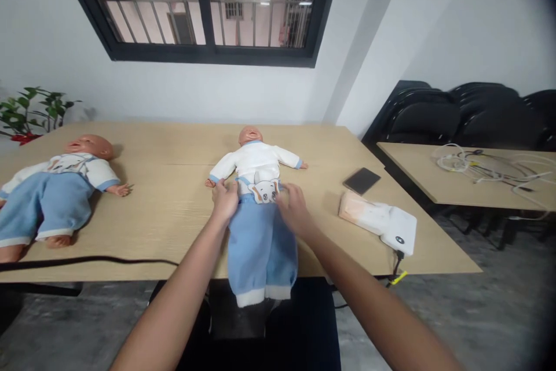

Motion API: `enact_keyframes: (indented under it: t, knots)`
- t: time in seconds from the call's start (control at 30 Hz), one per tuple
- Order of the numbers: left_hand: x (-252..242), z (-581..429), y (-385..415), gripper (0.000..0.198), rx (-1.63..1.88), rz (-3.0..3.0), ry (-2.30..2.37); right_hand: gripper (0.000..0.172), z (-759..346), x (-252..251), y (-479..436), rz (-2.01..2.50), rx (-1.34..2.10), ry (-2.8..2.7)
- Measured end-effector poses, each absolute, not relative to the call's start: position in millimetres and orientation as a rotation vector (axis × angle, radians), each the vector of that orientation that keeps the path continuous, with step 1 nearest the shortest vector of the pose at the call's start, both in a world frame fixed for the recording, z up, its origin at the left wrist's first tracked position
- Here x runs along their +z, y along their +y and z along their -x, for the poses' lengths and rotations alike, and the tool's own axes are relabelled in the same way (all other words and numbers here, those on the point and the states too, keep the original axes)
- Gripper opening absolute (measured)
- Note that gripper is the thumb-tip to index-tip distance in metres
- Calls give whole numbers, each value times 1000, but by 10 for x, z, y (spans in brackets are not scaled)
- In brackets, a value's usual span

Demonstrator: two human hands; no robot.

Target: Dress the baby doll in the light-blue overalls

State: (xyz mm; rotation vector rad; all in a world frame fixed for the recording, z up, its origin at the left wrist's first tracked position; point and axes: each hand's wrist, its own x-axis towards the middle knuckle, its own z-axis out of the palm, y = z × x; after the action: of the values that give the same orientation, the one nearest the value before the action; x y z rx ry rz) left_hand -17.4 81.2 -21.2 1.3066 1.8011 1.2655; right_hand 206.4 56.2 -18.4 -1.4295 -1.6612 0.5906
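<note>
A baby doll (251, 135) lies on its back, head toward the wall, in a white top (257, 160) with blue cuffs. Light blue overalls (260, 243) with a cartoon animal face at the waist cover its lower part, and their legs hang past the table's front edge. My left hand (226, 200) is closed on the left side of the waist of the overalls. On the opposite side, my right hand (296, 209) has its curled fingers on the waist edge beside the animal face. My fingertips are partly hidden.
A second, similarly dressed doll (65, 197) lies at the left of the table (169, 209). To the right are a dark phone (362, 180) and a white device (402, 229) with a cable. Tangled cables (473, 165) lie on another table, before stacked black chairs (425, 116).
</note>
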Motion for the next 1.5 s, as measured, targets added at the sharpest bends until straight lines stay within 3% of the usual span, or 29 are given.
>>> enact_keyframes:
  t: [0.13,0.17,0.33,0.57,0.83,1.07,1.23,1.37,1.5]
  knots:
    - [-438,229,397,81,1196,-1413,1809,67,-2118,-437,-53,1654,685,-1623]
    - [-471,237,288,76,1159,-1468,1762,66,-2138,-450,-140,1677,737,-1618]
    - [-426,302,-219,14,993,-1846,1570,40,-2270,-288,-402,1559,857,-1763]
    - [-367,390,-736,2,917,-2071,1429,36,-2431,-243,-742,1564,758,-2096]
    - [-329,272,-716,10,760,-2168,1250,24,-2008,-67,-117,1434,362,-2099]
    - [-274,203,-819,41,486,-2208,1103,35,-1954,-289,181,1484,282,-2154]
    - [-290,149,-819,35,534,-2181,1137,10,-2237,-351,36,1476,344,-2142]
    - [-303,152,-786,33,624,-2132,1230,13,-2445,-370,-19,1342,417,-2109]
    - [-286,231,-704,19,631,-2139,1312,23,-2550,-380,-53,1320,771,-1939]
